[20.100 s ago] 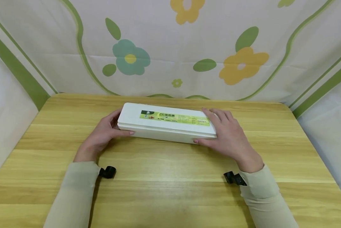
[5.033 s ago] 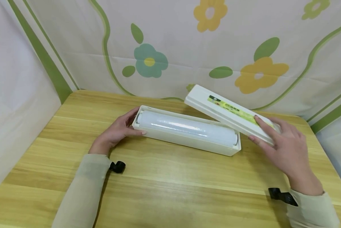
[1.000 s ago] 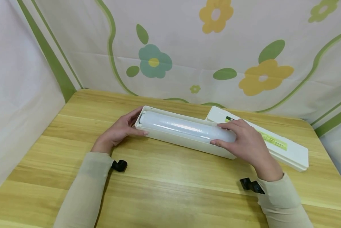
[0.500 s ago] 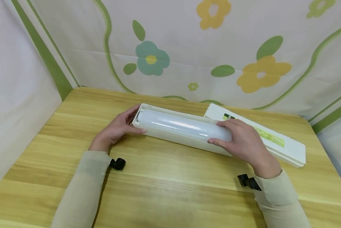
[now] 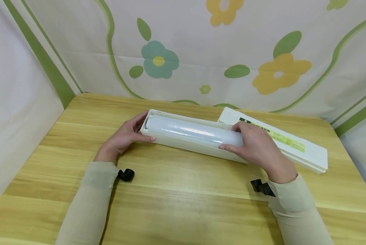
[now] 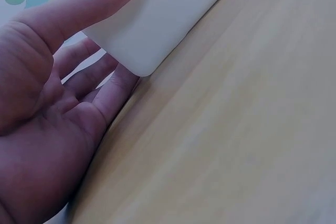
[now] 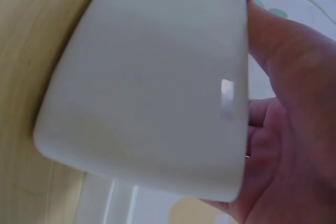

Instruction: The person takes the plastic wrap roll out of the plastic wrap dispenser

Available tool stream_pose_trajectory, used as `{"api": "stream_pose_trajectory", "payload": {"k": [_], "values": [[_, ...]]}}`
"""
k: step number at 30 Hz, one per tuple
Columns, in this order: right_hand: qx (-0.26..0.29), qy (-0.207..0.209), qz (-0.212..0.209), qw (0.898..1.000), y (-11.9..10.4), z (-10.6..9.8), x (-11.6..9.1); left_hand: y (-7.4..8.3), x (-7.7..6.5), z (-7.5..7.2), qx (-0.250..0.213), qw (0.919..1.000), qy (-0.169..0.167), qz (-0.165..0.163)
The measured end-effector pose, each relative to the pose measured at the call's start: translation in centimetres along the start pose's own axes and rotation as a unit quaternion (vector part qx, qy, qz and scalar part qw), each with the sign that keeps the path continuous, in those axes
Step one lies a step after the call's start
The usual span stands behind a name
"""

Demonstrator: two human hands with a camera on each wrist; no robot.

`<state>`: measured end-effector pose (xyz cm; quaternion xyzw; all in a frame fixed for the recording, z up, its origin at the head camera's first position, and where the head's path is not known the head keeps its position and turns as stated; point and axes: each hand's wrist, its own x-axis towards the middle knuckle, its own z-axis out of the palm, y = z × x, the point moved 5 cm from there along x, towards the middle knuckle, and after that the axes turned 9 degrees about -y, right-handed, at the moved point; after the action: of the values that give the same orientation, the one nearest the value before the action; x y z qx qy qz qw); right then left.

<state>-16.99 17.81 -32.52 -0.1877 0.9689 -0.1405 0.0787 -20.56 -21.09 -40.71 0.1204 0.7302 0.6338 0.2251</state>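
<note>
In the head view an open, long white box (image 5: 189, 145) sits on the table with a roll of plastic wrap (image 5: 192, 131) lying lengthwise in it. My left hand (image 5: 124, 136) grips the box's left end, thumb along the front wall and fingers behind. Over the right end, my right hand (image 5: 259, 146) holds the roll, thumb at the front and fingers at the back, hiding that end. The left wrist view shows the left thumb on the box end (image 6: 157, 30). In the right wrist view, the box end (image 7: 142, 87) fills the middle beside my right palm (image 7: 310, 124).
The white lid (image 5: 311, 154) with a green-yellow label lies on the wooden table (image 5: 176, 204), right of the box and partly behind my right hand. A flower-print cloth (image 5: 195, 51) hangs along the table's back edge. Black wrist cameras jut from both sleeves.
The lid, first on the box and later in my right hand, now lies at the right. My right hand has moved onto the roll and covers more of its end than one second ago.
</note>
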Motion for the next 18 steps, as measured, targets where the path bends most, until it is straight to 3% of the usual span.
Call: {"api": "stream_pose_trajectory", "payload": {"k": [10,18], "values": [[0.005,-0.025,-0.009,1.0,0.0,0.5,0.5,0.1,-0.3,-0.1,-0.003,1.0,0.004,-0.004],[0.009,-0.016,-0.015,1.0,0.5,1.1,-0.1,-0.4,-0.1,0.3,-0.001,1.0,-0.004,-0.007]]}}
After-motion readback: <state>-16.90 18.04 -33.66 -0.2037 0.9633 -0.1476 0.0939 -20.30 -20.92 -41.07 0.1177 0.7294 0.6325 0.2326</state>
